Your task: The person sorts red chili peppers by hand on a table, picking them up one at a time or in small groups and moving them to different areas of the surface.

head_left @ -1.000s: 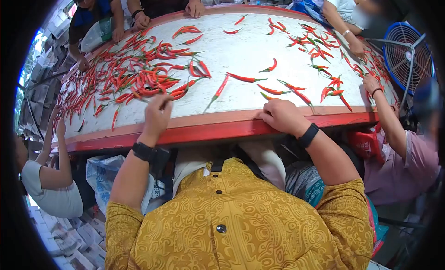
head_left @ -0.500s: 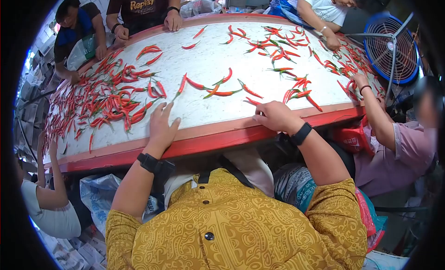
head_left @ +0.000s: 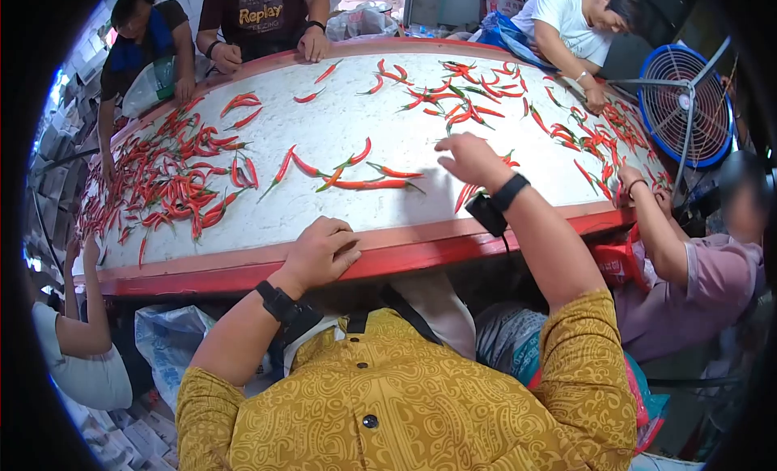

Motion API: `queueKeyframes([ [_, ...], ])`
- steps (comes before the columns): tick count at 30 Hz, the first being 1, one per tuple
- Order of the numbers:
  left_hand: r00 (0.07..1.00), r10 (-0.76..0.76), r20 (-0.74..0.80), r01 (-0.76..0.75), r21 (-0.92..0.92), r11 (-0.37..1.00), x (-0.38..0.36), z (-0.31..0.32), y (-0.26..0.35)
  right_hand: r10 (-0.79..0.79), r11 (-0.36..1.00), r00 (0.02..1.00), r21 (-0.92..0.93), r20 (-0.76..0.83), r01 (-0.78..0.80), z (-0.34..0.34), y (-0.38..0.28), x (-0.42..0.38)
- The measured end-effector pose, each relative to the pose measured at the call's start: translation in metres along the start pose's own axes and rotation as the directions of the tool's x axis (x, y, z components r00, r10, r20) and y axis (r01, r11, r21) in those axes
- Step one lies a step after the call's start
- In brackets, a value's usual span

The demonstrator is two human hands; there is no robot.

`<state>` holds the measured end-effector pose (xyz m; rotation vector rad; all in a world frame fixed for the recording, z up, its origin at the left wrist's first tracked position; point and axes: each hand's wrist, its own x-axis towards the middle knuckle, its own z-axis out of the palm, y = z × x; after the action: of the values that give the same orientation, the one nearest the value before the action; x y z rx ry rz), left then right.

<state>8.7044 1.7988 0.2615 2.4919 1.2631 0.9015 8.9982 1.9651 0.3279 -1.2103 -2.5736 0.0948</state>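
Note:
A big round white table with a red rim (head_left: 388,256) carries several red chillies (head_left: 368,182) spread over its top. My left hand (head_left: 320,251) rests curled on the near rim, fingers bent, with nothing seen in it. My right hand (head_left: 469,158) reaches out over the table top, fingers spread downward above a few chillies (head_left: 465,194) near the right middle. Whether a chilli is pinched under its fingers is hidden. Both wrists wear black bands.
A dense heap of chillies (head_left: 174,180) covers the table's left side, another scatter (head_left: 591,135) lies at the right. Other people work around the rim: two at the far left (head_left: 259,18), one at the far right (head_left: 571,22), one beside me (head_left: 688,252). A blue fan (head_left: 688,99) stands on the right.
My right hand has left the near rim and reached forward over the chillies. My left hand has drawn back from the table top onto the rim. The chillies have shifted leftward with the table.

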Motion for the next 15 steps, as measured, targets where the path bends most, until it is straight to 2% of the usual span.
queueKeyframes([
  [2, 1.0, 0.017, -0.01, -0.017, 0.013, 1.0, 0.006, 0.006, 0.005, 0.11, 0.992, 0.989, -0.074, 0.099, -0.102, -0.013, 0.009, 0.034],
  [4, 0.997, 0.01, -0.071, -0.01, -0.002, 1.0, 0.012, 0.014, 0.011, 0.089, 0.981, 0.991, -0.183, 0.104, -0.069, -0.002, 0.03, 0.068],
  [5, 0.995, 0.005, -0.099, -0.006, -0.001, 1.0, 0.015, 0.017, 0.013, 0.149, 0.98, 0.985, -0.149, 0.085, -0.135, 0.008, 0.039, 0.08],
  [6, 0.994, 0.003, -0.107, -0.002, 0.01, 1.0, 0.017, 0.02, 0.014, 0.13, 0.968, 0.977, -0.236, 0.167, -0.089, 0.017, 0.051, 0.095],
  [8, 0.988, -0.059, -0.141, 0.052, -0.05, 0.997, 0.022, 0.027, 0.015, 0.185, 0.949, 0.95, -0.295, 0.25, -0.107, 0.049, 0.075, 0.125],
  [9, 0.984, -0.063, -0.169, 0.055, -0.054, 0.997, 0.027, 0.029, 0.019, 0.17, 0.951, 0.953, -0.294, 0.251, -0.093, 0.049, 0.075, 0.128],
  [11, 0.98, -0.08, -0.182, 0.068, -0.067, 0.995, 0.034, 0.036, 0.022, 0.25, 0.963, 0.933, -0.164, 0.257, -0.213, 0.053, 0.075, 0.124],
  [15, 0.978, -0.049, -0.205, 0.04, -0.048, 0.998, 0.051, 0.047, 0.036, 0.161, 0.962, 0.952, -0.259, 0.261, -0.092, 0.048, 0.075, 0.112],
])
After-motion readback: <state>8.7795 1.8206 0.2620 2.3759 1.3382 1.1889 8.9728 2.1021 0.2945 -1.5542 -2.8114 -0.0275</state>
